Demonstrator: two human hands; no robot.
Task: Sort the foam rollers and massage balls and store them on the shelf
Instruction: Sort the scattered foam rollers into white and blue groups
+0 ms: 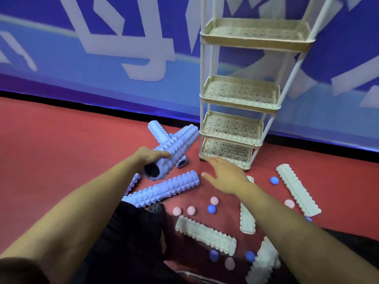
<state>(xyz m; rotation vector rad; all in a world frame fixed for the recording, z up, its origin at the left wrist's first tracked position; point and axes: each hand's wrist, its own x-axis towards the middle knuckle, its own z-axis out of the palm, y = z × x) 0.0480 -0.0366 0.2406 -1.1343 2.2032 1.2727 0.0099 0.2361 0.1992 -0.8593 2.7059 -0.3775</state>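
Note:
My left hand (148,155) grips the near end of a lavender ridged foam roller (176,147), lifted off the red floor and pointing toward the shelf. My right hand (224,176) hovers open, fingers spread, just in front of the bottom tier of the cream perforated shelf (240,95). All of the shelf's tiers that I can see hold nothing. Other lavender rollers (164,191) lie on the floor at the left. White ridged rollers (205,234) lie at the right and front. Small pink spiky balls (191,210) and blue balls (211,209) are scattered between them.
A blue and white wall banner (102,58) stands behind the shelf, with a black strip along the floor. My dark-clothed knees (131,242) fill the lower middle. A white roller (297,191) and a blue ball (274,180) lie right of the shelf.

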